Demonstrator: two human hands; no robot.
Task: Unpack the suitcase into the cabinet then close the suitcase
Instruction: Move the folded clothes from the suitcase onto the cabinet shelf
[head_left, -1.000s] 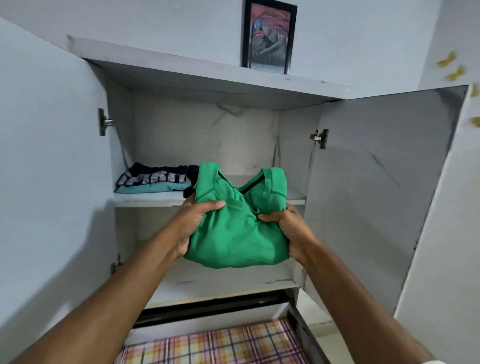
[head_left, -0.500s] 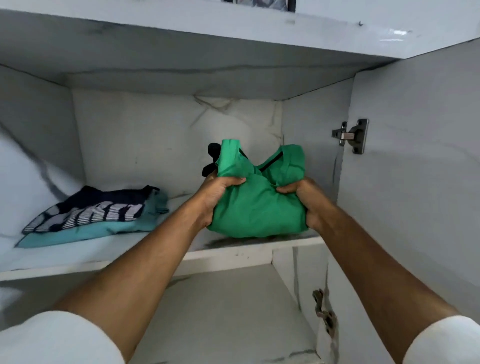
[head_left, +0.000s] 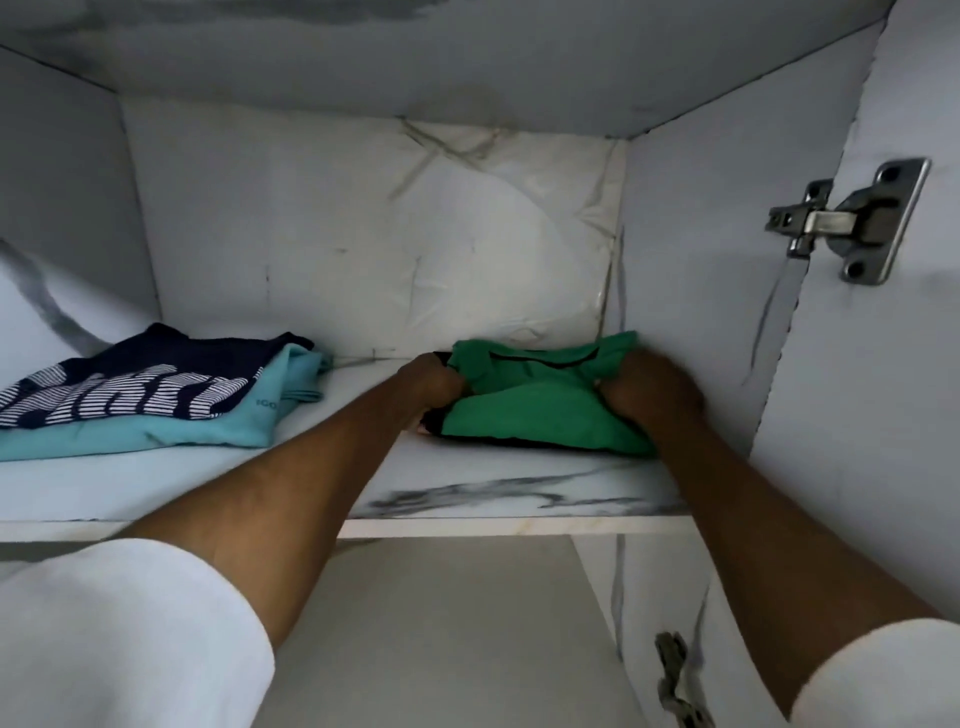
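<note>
Already 2 folded garments lie stacked at the left of the cabinet shelf (head_left: 498, 499): a navy striped top (head_left: 140, 387) resting on a teal shirt (head_left: 171, 431). A 3rd piece, the green garment (head_left: 535, 410), sits flat on the right half of the same shelf, close to the back wall and the right side panel, with something black showing under its near edge. The left hand (head_left: 428, 387) grips its left end with fingers curled into the cloth, and the right hand (head_left: 652, 387) is clamped on its right end, though that hand is blurred and its fingers are hard to read. I judge this piece to be as good as placed; letting go is what is left of this step.

The suitcase is out of view, so how much it holds I cannot tell; closing it is presumably not yet done.

Around the work, a metal hinge (head_left: 852, 221) is fixed at the right, on the open door, and a 2nd hinge (head_left: 675, 680) shows lower down. Bare shelf lies between the 2 piles, and nothing blocks the arms from pulling back out.
</note>
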